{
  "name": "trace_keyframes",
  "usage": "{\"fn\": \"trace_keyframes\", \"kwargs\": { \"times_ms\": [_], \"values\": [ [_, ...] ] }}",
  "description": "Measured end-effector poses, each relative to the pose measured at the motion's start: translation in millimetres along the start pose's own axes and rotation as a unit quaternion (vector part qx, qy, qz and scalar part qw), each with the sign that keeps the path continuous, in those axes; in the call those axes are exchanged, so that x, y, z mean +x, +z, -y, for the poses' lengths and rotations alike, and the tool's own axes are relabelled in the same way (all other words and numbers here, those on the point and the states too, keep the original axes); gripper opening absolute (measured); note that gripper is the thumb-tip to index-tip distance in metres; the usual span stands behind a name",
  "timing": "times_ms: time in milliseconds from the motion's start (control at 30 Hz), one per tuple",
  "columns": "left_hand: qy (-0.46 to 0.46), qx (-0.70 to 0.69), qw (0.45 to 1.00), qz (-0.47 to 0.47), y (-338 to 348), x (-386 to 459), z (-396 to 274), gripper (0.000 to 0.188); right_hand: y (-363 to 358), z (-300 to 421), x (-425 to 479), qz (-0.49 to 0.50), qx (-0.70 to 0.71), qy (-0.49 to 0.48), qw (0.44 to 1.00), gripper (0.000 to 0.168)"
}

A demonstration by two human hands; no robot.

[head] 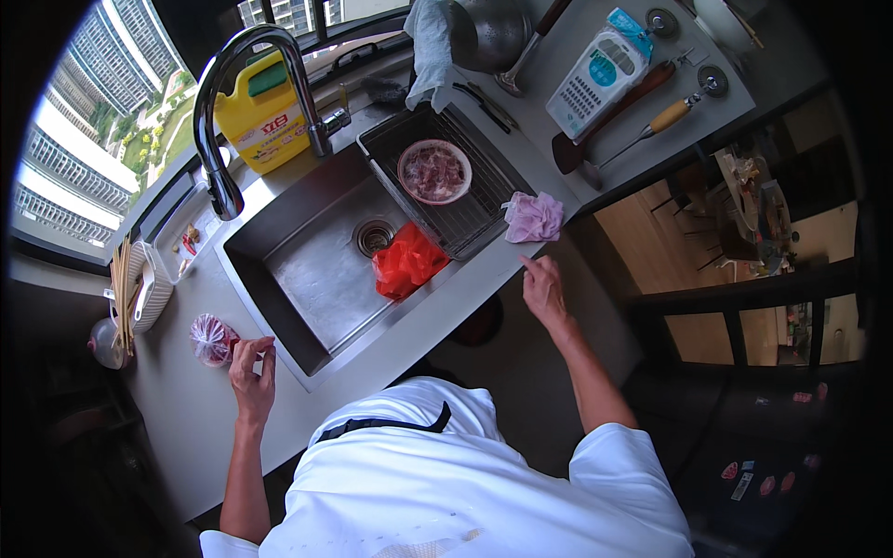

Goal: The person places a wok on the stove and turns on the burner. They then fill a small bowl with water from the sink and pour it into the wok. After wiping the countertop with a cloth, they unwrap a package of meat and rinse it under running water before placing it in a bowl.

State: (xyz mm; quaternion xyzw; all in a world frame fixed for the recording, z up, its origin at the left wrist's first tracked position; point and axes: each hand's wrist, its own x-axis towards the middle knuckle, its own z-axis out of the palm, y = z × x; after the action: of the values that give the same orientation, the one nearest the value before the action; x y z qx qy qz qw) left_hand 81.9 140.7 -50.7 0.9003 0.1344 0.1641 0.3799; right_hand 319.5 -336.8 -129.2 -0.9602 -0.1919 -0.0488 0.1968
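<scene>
My left hand (252,383) is beside a wrapped bundle (211,340) in clear plastic with something red inside. Its fingers are bent, nothing shows between them, and whether they touch the wrap is hard to tell. My right hand (545,293) is at the counter's front edge, index finger extended, just below a crumpled lilac cloth (534,217), and holds nothing. Between them is a stainless steel sink (314,244). A red plastic bag (407,264) lies in it near the drain. On a wire drying rack (481,174) over the sink stands a bowl of raw meat (434,172).
A chrome faucet (209,118) arches over the sink beside a yellow detergent jug (268,129). Chopsticks (123,293) and a white tray (183,240) stand left. A packaged grater (598,80), a wooden-handled utensil (670,118) and a metal colander (492,35) occupy the right counter.
</scene>
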Motion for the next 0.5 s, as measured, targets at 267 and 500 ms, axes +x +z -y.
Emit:
{"fn": "trace_keyframes", "kwargs": {
  "times_ms": [267,500],
  "values": [
    [-0.034,-0.062,0.997,0.006,2.6,10.0,11.4,0.014,12.7,43.6,-48.7,-0.015,0.064,-0.014,0.998,0.029],
    [-0.041,-0.052,0.998,0.014,-2.3,9.1,11.3,0.017,12.1,24.4,-62.5,-0.036,0.091,0.06,0.993,0.037]
  ]
}}
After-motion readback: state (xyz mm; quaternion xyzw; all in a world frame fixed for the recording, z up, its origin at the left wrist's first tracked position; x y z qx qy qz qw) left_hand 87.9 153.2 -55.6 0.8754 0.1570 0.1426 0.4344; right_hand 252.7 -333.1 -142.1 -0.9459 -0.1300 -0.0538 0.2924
